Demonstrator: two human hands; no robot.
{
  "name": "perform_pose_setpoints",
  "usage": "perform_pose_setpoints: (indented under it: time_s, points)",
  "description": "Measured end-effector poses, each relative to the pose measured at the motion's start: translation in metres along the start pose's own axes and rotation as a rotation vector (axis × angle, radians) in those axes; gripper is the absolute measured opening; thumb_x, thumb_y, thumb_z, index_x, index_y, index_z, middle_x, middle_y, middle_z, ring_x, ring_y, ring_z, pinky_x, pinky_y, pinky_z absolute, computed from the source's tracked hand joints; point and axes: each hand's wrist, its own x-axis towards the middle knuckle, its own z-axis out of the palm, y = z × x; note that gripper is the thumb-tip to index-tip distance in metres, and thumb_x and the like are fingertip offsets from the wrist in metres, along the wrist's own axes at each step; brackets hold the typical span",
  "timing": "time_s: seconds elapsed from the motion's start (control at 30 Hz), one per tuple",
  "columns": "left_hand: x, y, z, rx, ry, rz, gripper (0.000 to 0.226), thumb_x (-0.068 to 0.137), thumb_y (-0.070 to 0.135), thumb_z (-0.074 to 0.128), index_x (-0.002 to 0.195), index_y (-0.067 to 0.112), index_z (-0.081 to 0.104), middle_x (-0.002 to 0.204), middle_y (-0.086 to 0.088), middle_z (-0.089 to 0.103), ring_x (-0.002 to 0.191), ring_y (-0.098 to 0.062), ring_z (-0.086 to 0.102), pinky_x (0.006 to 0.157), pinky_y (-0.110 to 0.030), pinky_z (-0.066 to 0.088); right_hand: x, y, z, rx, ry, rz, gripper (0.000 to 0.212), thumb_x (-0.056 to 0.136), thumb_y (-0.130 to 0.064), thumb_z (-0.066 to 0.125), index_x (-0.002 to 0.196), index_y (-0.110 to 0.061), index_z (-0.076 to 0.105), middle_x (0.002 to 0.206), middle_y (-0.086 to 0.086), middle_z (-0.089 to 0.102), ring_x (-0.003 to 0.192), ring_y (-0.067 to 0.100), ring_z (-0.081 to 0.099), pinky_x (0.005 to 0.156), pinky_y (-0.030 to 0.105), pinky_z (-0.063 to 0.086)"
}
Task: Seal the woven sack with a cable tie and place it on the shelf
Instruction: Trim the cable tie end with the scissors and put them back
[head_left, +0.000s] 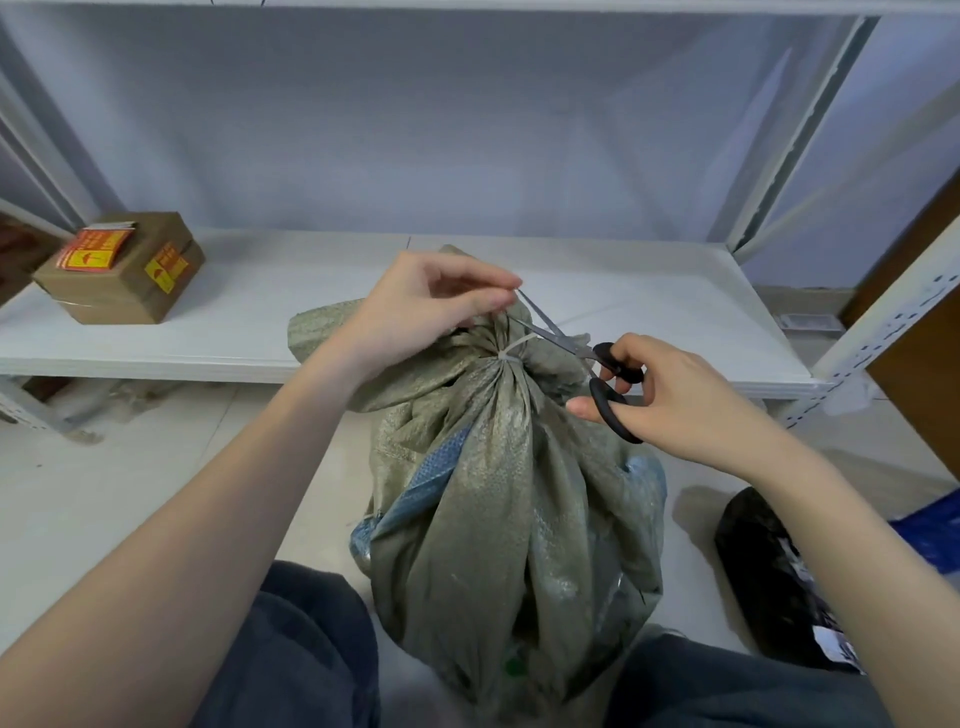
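A grey-green woven sack (498, 509) stands on the floor between my knees, in front of the white shelf (291, 312). Its neck is gathered and bound by a pale cable tie (511, 349). My left hand (415, 306) pinches the tie's loose tail above the neck and holds it taut. My right hand (670, 395) grips black-handled scissors (587, 358). Their blades are apart around the tail, just beyond the tie's head.
A brown cardboard box (122, 267) with orange and yellow stickers sits on the shelf at the left. A white shelf upright (878, 327) rises at the right. A black bag (769, 582) lies on the floor to the right of the sack, next to something blue (930, 535).
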Motion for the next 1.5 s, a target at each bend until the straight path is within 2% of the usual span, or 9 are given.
perform_pose_setpoints:
  time_s: [0.2,0.3,0.5,0.77,0.9,1.0,1.17,1.33,1.5]
  points:
    - [-0.003,-0.004,-0.004,-0.035,-0.089,-0.035,0.059,0.079,-0.002,0.068,0.131,0.015,0.048,0.093,0.002,0.073,0.08,-0.001,0.068,0.074,-0.013,0.05,0.0,0.002,-0.002,0.028,0.018,-0.01,0.038,0.069,-0.051,0.072,0.082,-0.021,0.051,0.079,-0.009,0.053,0.058,-0.005,0.049,0.054,0.006,0.036]
    - [-0.002,-0.008,-0.004,0.032,-0.116,-0.039,0.047,0.077,0.006,0.072,0.121,0.018,0.058,0.091,0.008,0.075,0.086,-0.003,0.068,0.078,-0.014,0.049,-0.002,0.002,-0.005,0.052,0.018,-0.015,0.035,0.069,-0.05,0.073,0.08,-0.024,0.051,0.079,-0.011,0.054,0.059,-0.014,0.048,0.056,0.003,0.036]
    - [-0.002,-0.009,0.014,0.258,-0.128,0.022,0.02,0.078,0.015,0.075,0.097,0.022,0.071,0.086,0.007,0.073,0.078,0.006,0.064,0.072,-0.007,0.045,-0.003,0.004,-0.008,0.061,0.013,-0.018,0.036,0.068,-0.053,0.071,0.077,-0.028,0.048,0.082,-0.01,0.054,0.061,-0.004,0.05,0.055,0.008,0.037]
    - [0.004,-0.015,0.009,0.051,0.05,-0.012,0.004,0.083,0.016,0.068,0.085,0.014,0.071,0.082,-0.002,0.072,0.071,-0.009,0.069,0.07,-0.017,0.055,-0.004,0.014,-0.008,-0.02,-0.074,-0.016,0.038,0.068,-0.053,0.071,0.085,-0.025,0.051,0.091,-0.004,0.055,0.071,0.003,0.049,0.06,0.018,0.034]
    - [0.006,-0.015,0.008,0.016,0.101,-0.024,0.01,0.081,0.014,0.071,0.079,0.023,0.067,0.075,0.008,0.071,0.064,-0.008,0.07,0.053,-0.013,0.049,-0.003,0.019,-0.006,-0.087,-0.088,0.004,0.041,0.065,-0.058,0.069,0.082,-0.025,0.052,0.09,-0.001,0.056,0.081,0.009,0.054,0.063,0.019,0.038]
    - [0.006,-0.011,0.009,0.003,0.11,0.032,0.009,0.082,0.009,0.07,0.082,0.013,0.063,0.08,0.004,0.068,0.062,-0.005,0.066,0.056,-0.014,0.049,-0.003,0.019,-0.005,-0.089,-0.083,0.022,0.038,0.064,-0.059,0.069,0.074,-0.029,0.048,0.083,-0.004,0.056,0.075,0.004,0.052,0.061,0.023,0.037]
    - [0.004,-0.007,0.011,0.107,0.151,0.1,0.01,0.079,0.017,0.074,0.075,0.017,0.064,0.08,-0.001,0.07,0.074,-0.01,0.066,0.073,-0.021,0.052,-0.001,0.018,-0.002,-0.124,-0.044,0.047,0.04,0.062,-0.061,0.069,0.069,-0.029,0.047,0.068,-0.004,0.057,0.068,0.017,0.053,0.066,0.034,0.045]
    - [0.001,0.003,0.015,0.294,0.215,0.161,0.019,0.077,0.027,0.076,0.065,0.026,0.061,0.065,0.016,0.063,0.058,0.006,0.055,0.061,-0.011,0.043,-0.001,0.01,0.003,-0.161,0.04,0.029,0.043,0.06,-0.063,0.067,0.068,-0.026,0.048,0.061,-0.006,0.058,0.065,0.017,0.053,0.062,0.031,0.044]
    - [-0.001,0.01,0.02,0.39,0.222,0.221,0.022,0.077,0.026,0.076,0.062,0.028,0.059,0.063,0.018,0.062,0.062,0.006,0.058,0.065,-0.012,0.044,0.0,0.005,0.006,-0.219,0.102,-0.01,0.042,0.065,-0.061,0.069,0.068,-0.022,0.051,0.059,-0.005,0.057,0.065,0.022,0.055,0.055,0.029,0.039]
